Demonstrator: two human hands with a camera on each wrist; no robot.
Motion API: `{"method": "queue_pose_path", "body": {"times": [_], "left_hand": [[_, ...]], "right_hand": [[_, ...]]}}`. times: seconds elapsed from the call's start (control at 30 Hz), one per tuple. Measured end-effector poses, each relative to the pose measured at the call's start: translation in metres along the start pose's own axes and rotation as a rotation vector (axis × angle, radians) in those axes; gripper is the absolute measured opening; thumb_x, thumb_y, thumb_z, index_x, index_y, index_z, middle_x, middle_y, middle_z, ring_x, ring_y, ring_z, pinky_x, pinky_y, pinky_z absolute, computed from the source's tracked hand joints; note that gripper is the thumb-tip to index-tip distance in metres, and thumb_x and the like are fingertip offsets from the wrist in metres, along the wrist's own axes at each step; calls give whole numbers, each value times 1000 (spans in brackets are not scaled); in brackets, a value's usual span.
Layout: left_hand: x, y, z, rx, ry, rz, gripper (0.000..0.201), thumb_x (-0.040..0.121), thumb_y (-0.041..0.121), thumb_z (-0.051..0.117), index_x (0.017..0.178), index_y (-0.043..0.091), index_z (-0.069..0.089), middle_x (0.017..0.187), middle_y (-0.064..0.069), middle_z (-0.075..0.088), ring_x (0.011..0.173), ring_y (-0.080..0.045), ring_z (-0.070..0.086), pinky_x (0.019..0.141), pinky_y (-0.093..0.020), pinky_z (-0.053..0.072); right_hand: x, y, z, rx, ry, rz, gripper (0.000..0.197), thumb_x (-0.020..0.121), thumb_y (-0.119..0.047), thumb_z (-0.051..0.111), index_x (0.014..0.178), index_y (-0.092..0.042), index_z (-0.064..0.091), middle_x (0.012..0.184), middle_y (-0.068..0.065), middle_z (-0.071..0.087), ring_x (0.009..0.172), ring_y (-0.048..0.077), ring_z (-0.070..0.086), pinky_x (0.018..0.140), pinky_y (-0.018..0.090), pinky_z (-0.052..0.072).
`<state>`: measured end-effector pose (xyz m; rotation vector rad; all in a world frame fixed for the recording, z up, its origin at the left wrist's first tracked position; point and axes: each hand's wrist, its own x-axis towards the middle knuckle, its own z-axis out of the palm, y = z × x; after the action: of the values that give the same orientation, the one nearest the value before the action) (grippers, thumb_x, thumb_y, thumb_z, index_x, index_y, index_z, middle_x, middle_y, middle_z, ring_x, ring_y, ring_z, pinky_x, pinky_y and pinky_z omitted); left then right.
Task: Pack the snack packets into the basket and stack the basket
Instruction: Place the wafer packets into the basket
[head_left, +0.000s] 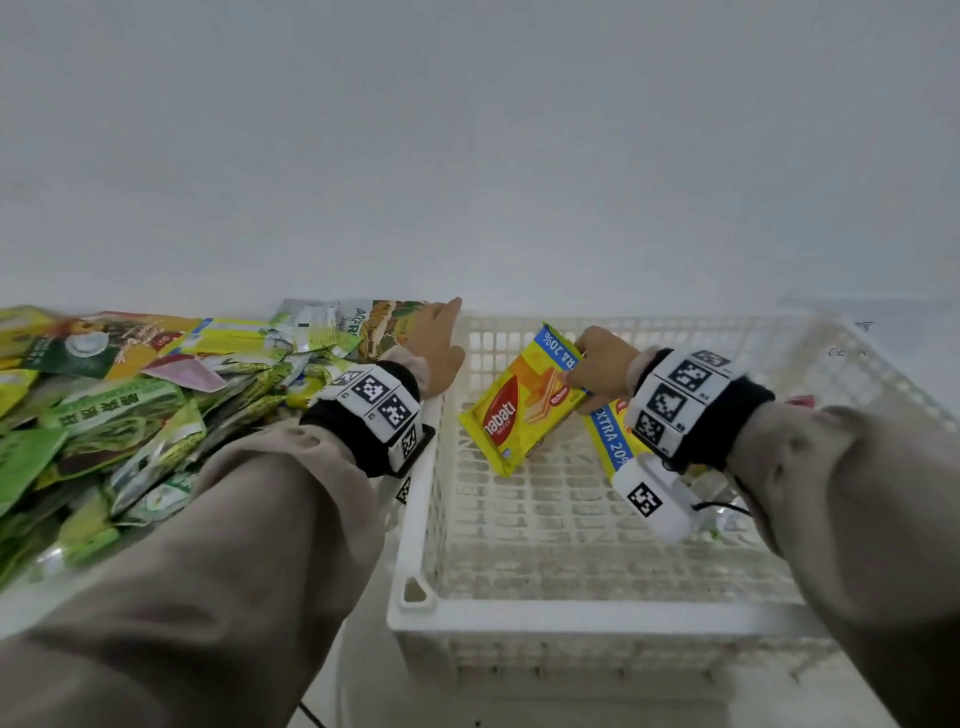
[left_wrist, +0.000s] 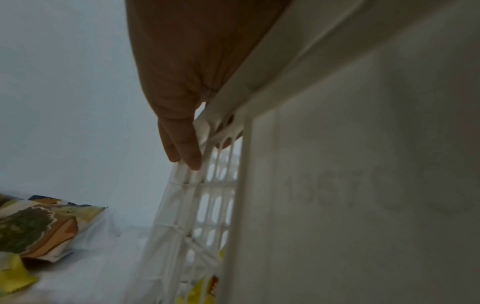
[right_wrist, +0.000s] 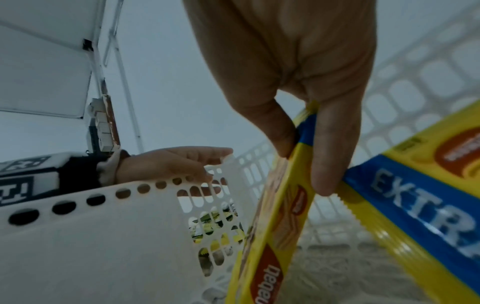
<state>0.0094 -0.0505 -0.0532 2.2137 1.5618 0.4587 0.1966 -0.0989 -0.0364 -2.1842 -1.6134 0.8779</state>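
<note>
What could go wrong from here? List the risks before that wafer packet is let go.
1. The right hand only pinches the yellow Nabati packet by its top edge, tilted above the basket floor; released so, it may land askew instead of flat.
2. It could drop across the second yellow packet already inside, wasting room.
3. The left hand rests on the basket's rim beside the loose packet pile; a nudge might shift the basket.
</note>
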Motion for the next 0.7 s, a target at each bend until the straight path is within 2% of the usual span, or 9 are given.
{"method": "queue_pose_path", "body": {"times": [0.03, 0.1, 0.2, 0.27, 0.37, 0.5, 0.57, 0.63, 0.7], "left_hand": [[1, 0, 0, -7, -1, 0, 63, 92, 6, 38, 148, 13, 10, 153, -9, 10, 142, -23, 13, 114, -35, 16], [2, -1, 0, -19, -4, -3, 62, 93, 7, 38, 148, 14, 11, 153, -9, 10, 141, -24, 15, 115, -36, 19], [4, -2, 1, -42, -6, -10, 61, 93, 9, 39, 147, 16, 12, 153, -9, 11, 139, -25, 21, 113, -37, 23], [5, -3, 2, -57, -1, -13, 61, 93, 11, 40, 147, 18, 13, 152, -8, 12, 136, -26, 27, 112, -37, 26], [5, -4, 3, -71, 12, -11, 61, 92, 11, 41, 147, 18, 15, 151, -8, 14, 134, -26, 28, 110, -36, 27], [5, -3, 3, -84, 27, -8, 61, 92, 10, 41, 147, 17, 16, 150, -9, 16, 133, -26, 29, 110, -34, 27], [5, -3, 3, -89, 30, -9, 61, 92, 10, 41, 147, 18, 17, 150, -9, 16, 134, -25, 27, 108, -33, 26], [6, -3, 4, -86, 36, -8, 61, 92, 10, 42, 147, 18, 17, 150, -10, 16, 136, -25, 25, 108, -34, 26], [6, -3, 4, -87, 40, -7, 61, 92, 10, 42, 146, 18, 17, 149, -10, 16, 136, -25, 25, 108, -34, 26]], "right_hand": [[0, 0, 2, 66, 12, 12, 15, 90, -7, 55, 95, -6, 41, 86, 14, 55, 57, 24, 61, 33, 22, 45], [-1, -1, 3, 129, 33, 3, 31, 91, -5, 51, 116, -11, 33, 97, 14, 50, 62, 27, 57, 34, 24, 48], [-3, -1, 3, 201, 64, -72, 46, 92, -1, 45, 129, -18, 25, 76, 7, 42, 57, 23, 50, 46, 30, 54], [-6, -3, 5, 292, 25, -89, 58, 92, 2, 44, 137, -24, 19, 73, 6, 39, 64, 23, 48, 59, 39, 56], [-7, -3, 15, 335, -50, -28, 60, 93, 1, 44, 141, -21, 15, 99, 11, 45, 87, 31, 57, 69, 44, 57], [-7, 3, 27, -68, -16, -36, 49, 96, -11, 37, 140, -8, 16, 78, 9, 48, 63, 26, 57, 49, 29, 47], [-9, 5, 28, -345, -19, -68, 49, 97, -16, 36, 140, -3, 17, 77, 9, 51, 57, 21, 51, 46, 26, 39], [-8, 8, 28, -561, -72, -97, 40, 97, -25, 40, 130, -1, 38, 88, 11, 57, 65, 21, 50, 47, 26, 34], [-4, 12, 29, -725, -137, -120, 40, 94, -38, 44, 111, -3, 55, 91, 8, 60, 70, 20, 51, 54, 26, 37]]}}
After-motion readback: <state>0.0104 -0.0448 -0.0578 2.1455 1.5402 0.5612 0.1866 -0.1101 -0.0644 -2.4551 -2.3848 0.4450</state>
